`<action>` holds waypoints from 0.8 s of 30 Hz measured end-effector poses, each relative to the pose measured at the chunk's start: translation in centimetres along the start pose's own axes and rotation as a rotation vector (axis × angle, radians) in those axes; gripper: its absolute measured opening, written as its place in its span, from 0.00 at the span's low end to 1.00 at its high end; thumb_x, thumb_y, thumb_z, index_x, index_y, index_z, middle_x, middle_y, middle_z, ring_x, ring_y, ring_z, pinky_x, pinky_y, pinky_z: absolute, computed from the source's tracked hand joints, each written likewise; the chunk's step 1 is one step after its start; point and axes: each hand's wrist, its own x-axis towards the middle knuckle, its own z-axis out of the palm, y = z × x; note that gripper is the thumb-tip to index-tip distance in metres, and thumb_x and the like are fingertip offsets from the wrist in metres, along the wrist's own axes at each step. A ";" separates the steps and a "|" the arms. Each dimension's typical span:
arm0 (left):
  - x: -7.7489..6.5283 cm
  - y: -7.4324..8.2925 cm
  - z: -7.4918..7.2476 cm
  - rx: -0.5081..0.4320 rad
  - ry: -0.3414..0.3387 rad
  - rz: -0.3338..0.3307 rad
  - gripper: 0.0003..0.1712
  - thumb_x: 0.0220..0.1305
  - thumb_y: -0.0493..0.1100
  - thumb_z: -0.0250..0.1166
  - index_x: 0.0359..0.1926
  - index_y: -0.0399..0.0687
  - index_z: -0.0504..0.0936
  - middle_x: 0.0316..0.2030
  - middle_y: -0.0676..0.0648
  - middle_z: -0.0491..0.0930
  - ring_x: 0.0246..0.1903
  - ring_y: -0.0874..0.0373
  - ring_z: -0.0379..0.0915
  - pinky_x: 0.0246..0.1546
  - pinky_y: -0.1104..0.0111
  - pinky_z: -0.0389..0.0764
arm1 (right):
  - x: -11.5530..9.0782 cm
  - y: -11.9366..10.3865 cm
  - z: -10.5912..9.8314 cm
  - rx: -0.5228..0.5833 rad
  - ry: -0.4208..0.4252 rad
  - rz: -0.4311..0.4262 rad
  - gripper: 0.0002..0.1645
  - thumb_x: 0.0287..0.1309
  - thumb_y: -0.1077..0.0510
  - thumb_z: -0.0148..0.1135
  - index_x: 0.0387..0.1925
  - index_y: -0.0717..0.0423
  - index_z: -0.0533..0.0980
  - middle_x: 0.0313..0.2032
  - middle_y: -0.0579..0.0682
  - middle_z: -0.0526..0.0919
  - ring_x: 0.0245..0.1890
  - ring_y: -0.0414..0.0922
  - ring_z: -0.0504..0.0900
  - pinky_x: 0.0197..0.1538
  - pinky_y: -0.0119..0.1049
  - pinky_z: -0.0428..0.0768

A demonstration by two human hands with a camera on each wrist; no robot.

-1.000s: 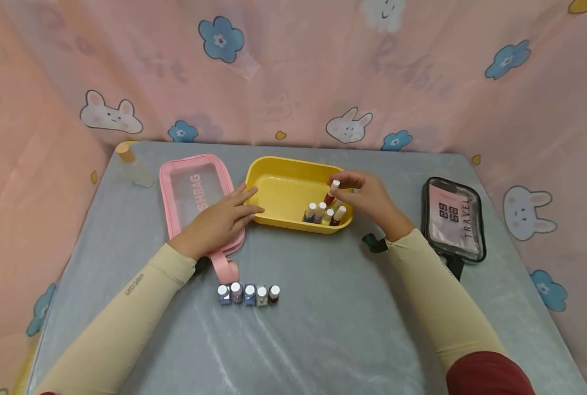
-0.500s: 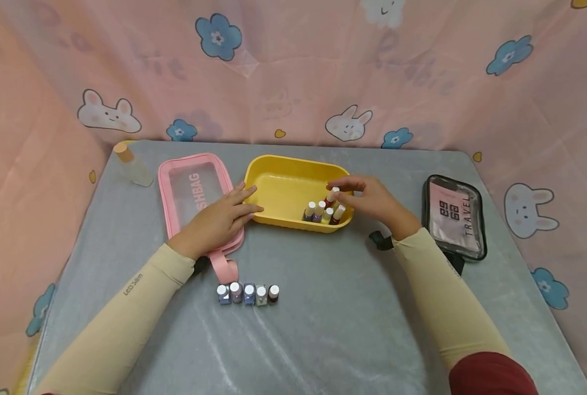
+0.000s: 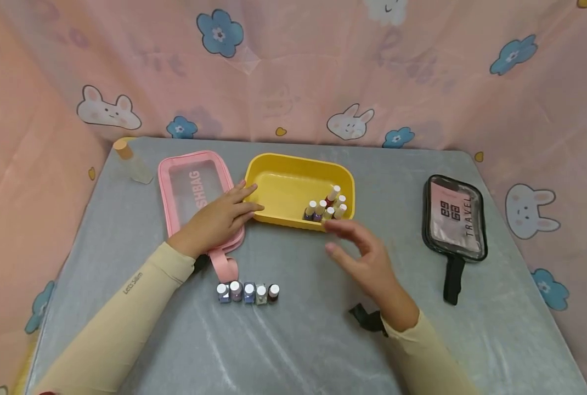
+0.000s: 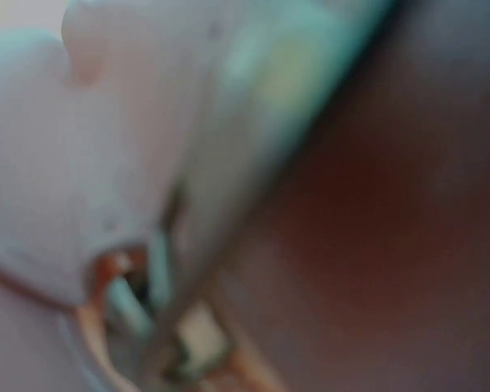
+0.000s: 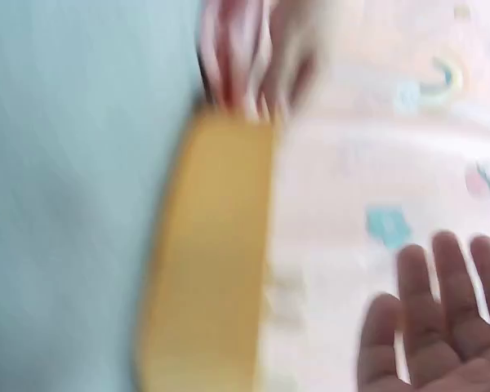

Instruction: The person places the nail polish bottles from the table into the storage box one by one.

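Note:
My left hand [image 3: 216, 220] lies across the pink clear bag [image 3: 171, 203], its spread fingertips at the left rim of the yellow tray [image 3: 274, 189]. In front of the tray's right end, my right hand [image 3: 370, 263] hovers with loose, parted fingers and holds nothing; the same hand [image 5: 441, 335] shows extended fingers in the right wrist view. Several white-capped nail polish bottles [image 3: 318, 210] stand together in the tray's right end, among them a red one [image 3: 331, 196]. The left wrist view is blurred and dark.
Several more nail polish bottles [image 3: 249, 293] stand in a row on the grey tablecloth [image 3: 313, 329], near the pink bag's strap [image 3: 223, 267]. A black-edged clear travel pouch [image 3: 455, 219] lies at the right. At the back left is a bottle with an orange-tan cap [image 3: 134, 162].
My right hand has let go of the red nail polish bottle in the tray and drawn back toward the front. My left hand has stayed at the tray's rim.

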 end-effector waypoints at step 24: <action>-0.1 0.3 -0.2 0.004 -0.002 -0.010 0.20 0.83 0.48 0.58 0.68 0.53 0.83 0.82 0.48 0.58 0.83 0.50 0.40 0.79 0.50 0.53 | -0.6 -1.8 5.3 -0.091 -0.203 0.045 0.11 0.61 0.63 0.79 0.45 0.54 0.88 0.44 0.42 0.90 0.46 0.42 0.87 0.53 0.46 0.86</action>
